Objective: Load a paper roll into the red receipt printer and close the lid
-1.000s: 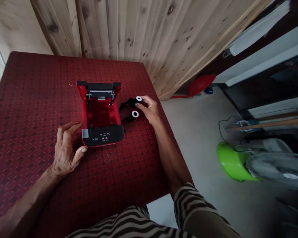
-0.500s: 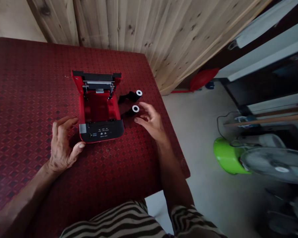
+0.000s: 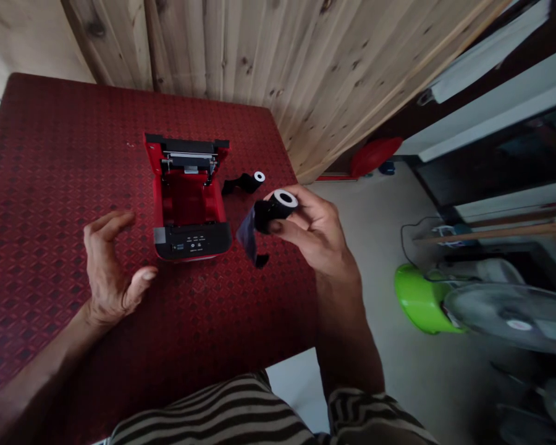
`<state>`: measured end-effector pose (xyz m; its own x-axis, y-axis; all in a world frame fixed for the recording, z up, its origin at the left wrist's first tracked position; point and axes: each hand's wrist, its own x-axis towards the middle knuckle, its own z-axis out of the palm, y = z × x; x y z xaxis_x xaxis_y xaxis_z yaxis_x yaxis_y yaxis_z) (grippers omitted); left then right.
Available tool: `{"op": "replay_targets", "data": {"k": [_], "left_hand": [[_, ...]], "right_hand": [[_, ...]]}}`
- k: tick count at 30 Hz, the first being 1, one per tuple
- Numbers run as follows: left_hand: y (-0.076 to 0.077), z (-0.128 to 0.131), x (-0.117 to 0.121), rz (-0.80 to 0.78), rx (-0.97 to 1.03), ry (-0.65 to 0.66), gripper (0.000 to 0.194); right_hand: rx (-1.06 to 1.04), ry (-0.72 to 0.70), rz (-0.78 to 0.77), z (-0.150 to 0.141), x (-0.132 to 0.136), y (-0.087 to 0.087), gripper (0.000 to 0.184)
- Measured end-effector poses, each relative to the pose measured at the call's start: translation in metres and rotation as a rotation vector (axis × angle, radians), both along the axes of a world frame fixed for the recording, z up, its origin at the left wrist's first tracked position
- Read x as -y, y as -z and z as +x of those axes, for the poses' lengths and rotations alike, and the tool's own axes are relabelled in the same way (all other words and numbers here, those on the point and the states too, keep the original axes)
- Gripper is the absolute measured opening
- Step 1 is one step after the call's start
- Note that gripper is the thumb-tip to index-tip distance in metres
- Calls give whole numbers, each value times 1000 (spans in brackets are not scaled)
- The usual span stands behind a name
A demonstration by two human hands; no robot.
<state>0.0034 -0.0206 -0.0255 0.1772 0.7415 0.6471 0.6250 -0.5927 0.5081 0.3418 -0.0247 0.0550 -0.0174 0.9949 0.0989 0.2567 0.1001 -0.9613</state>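
A red and black label printer (image 3: 192, 241) stands on the table with its lid (image 3: 188, 148) tipped up and its red inner bay showing. To its right, my right hand (image 3: 322, 232) grips a black ribbon roll (image 3: 274, 210) with a white core, raised above the table. A loose strip of dark ribbon hangs from that roll. My left hand (image 3: 113, 266) is left of the printer, fingers spread and holding nothing, apart from the casing. Beyond my right hand, a second black ribbon roll (image 3: 252, 181) lies on the table, partly unwound.
The red patterned table (image 3: 65, 161) meets a wooden plank wall (image 3: 241, 55) at the back. Past its right edge are the floor, a green bin (image 3: 421, 303) and a fan (image 3: 514, 315). A red object (image 3: 375, 157) lies farther back.
My right hand has taken the nearer ribbon roll off the table and lifted it, moving right. My left hand has drawn slightly away from the printer.
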Motion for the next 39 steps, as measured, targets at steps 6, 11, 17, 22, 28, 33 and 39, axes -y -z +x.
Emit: {"op": "replay_targets", "data": {"k": [6, 11, 17, 22, 28, 33, 39], "left_hand": [[-54, 34, 19, -76, -78, 52, 71], [-56, 39, 17, -102, -92, 22, 40], [-49, 31, 15, -84, -221, 32, 17], [-51, 26, 5, -132, -116, 72, 12], [-48, 26, -3, -98, -128, 71, 14], [-43, 25, -2, -96, -153, 67, 16], [-40, 24, -3, -41, -193, 71, 17]], "right_hand": [[346, -372, 28, -46, -20, -37, 24], [534, -407, 80, -75, -49, -24, 19], [1002, -376, 121, -96, -63, -24, 17], [1174, -352, 118, -107, -64, -21, 31], [1275, -368, 102, -120, -64, -23, 21], [1272, -422, 177, -126, -68, -23, 22], [1322, -430, 145, -126, -75, -14, 25]]}}
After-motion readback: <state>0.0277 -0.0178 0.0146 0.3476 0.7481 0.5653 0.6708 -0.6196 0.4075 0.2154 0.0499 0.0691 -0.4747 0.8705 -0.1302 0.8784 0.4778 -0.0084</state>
